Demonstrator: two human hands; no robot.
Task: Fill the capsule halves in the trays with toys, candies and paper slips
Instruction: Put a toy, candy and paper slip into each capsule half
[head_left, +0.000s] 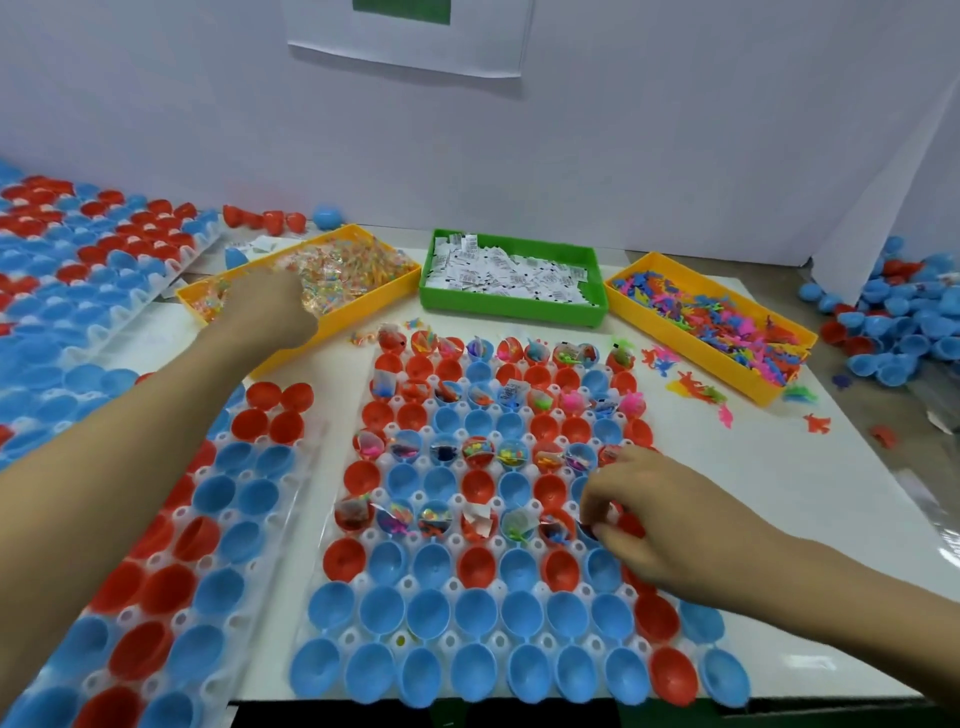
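Left hand (270, 306) in candy bin (363, 306), grip unclear, right hand (639, 514) fingers curled over filled capsule half (553, 525)

We cannot see the fingertips of the left hand (270, 306), blurred where it reaches into the yellow candy bin (332, 317); what the right hand (644, 514) pinches over the middle tray (363, 535) is hidden by its own curled fingers; the left tray (291, 478) is cut off by the bottom edge; the print on the paper slips (509, 273) is too small for us to read; the wall sheet (410, 36) runs off the top.
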